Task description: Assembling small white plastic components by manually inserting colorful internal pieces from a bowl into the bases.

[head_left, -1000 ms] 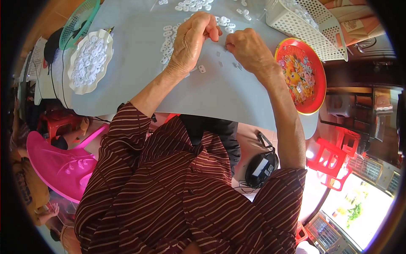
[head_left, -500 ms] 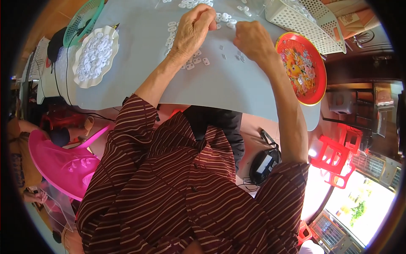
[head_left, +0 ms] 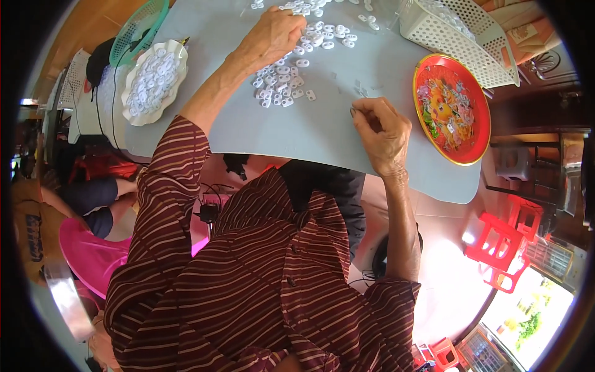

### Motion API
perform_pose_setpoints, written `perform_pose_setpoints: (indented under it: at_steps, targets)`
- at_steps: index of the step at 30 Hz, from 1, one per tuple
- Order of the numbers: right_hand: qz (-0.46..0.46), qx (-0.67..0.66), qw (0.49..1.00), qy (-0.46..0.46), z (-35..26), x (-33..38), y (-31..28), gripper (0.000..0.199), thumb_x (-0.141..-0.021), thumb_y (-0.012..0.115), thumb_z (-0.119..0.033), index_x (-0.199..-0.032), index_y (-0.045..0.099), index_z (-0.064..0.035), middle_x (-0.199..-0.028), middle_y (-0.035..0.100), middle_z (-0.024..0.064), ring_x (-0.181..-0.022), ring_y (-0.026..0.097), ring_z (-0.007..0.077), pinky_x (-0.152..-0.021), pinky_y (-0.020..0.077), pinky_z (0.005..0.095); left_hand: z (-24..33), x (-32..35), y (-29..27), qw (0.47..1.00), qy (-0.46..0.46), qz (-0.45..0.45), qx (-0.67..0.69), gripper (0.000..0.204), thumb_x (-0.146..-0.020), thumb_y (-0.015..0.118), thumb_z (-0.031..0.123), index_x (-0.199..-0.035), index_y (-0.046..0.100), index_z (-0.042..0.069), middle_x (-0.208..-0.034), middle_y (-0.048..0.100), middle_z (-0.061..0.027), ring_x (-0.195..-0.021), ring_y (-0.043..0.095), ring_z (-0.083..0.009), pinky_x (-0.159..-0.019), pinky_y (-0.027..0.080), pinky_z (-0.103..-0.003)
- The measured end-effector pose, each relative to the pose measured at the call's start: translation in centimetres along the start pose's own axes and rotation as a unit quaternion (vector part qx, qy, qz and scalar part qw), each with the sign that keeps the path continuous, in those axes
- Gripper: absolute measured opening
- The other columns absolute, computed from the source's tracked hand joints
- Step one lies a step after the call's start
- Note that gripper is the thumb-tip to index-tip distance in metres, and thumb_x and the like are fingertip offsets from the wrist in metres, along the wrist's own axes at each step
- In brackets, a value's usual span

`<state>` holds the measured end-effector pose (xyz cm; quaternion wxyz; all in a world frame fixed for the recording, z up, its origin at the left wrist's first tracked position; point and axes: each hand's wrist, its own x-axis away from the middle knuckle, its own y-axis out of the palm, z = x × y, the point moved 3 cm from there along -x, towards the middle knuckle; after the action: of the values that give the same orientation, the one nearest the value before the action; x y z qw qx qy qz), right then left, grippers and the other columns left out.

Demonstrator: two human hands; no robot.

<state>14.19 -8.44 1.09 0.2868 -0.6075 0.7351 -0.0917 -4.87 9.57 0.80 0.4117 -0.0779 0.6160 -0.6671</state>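
My left hand (head_left: 274,36) is at the far side of the table, beside the small white oval plastic pieces with two holes (head_left: 282,80). Its fingers are curled together, and whatever they hold is hidden. Nearer to me and to the right, my right hand (head_left: 384,131) is closed in a pinch just above the tabletop. A tiny dark spot shows at its fingertips, too small to name. Just beyond that hand lie several small thin greyish slips (head_left: 361,90). More white pieces (head_left: 304,7) are heaped past my left hand.
At the left, a scalloped cream dish (head_left: 181,73) holds many white pieces, beside a green basket (head_left: 124,38). To the right stand a red round tray (head_left: 482,133) with small slips on it and a white perforated basket (head_left: 427,28). The grey table's (head_left: 248,133) near edge curves before me.
My right hand has come back from beside the left hand toward the near edge, its fingers now pinched. The left hand has shifted slightly left, exposing more white pieces. The whole view has shifted a little.
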Motion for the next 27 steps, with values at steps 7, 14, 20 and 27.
perform_pose_setpoints:
  at_steps: [7,14,20,27]
  targets:
    - [-0.021,-0.014,1.000,0.014,0.1,0.0,0.1,0.011,-0.076,0.064,0.002,-0.087,0.064,-0.0005,-0.074,0.060,0.0058,-0.060,0.058,0.0117,-0.057,0.0463,0.0242,1.6,-0.7,-0.5,0.989,-0.029,-0.029,0.145,0.018,-0.085,0.048,0.005,-0.099,0.059,0.004,-0.070,0.052,-0.0099,-0.073,0.050,-0.0268,-0.076,0.043,-0.037]
    - [-0.007,-0.003,1.000,0.025,0.1,0.0,-0.1,0.011,-0.076,0.065,0.002,-0.086,0.064,-0.0010,-0.073,0.061,0.0056,-0.059,0.056,0.0109,-0.055,0.0440,0.0238,-2.1,0.3,-0.6,0.997,-0.023,-0.064,0.047,0.012,-0.084,0.051,0.007,-0.093,0.059,0.003,-0.079,0.058,-0.0093,-0.080,0.054,-0.0261,-0.075,0.045,-0.036]
    - [-0.011,-0.020,1.000,0.006,-0.1,0.1,0.1,0.011,-0.075,0.065,0.003,-0.085,0.064,-0.0010,-0.075,0.062,0.0052,-0.060,0.056,0.0111,-0.055,0.0439,0.0241,-1.2,-0.3,0.2,0.997,0.016,-0.067,0.020,0.011,-0.085,0.052,0.010,-0.090,0.057,0.001,-0.081,0.056,-0.0101,-0.086,0.052,-0.0269,-0.080,0.043,-0.037]
    - [-0.019,-0.008,1.000,0.014,-0.2,0.1,0.2,0.010,-0.075,0.066,0.003,-0.085,0.064,-0.0006,-0.074,0.062,0.0050,-0.060,0.056,0.0109,-0.055,0.0438,0.0242,-1.1,-1.0,1.4,0.994,0.010,-0.104,0.011,0.011,-0.083,0.054,0.007,-0.078,0.055,-0.003,-0.083,0.059,-0.0183,-0.088,0.055,-0.0334,-0.077,0.045,-0.044]
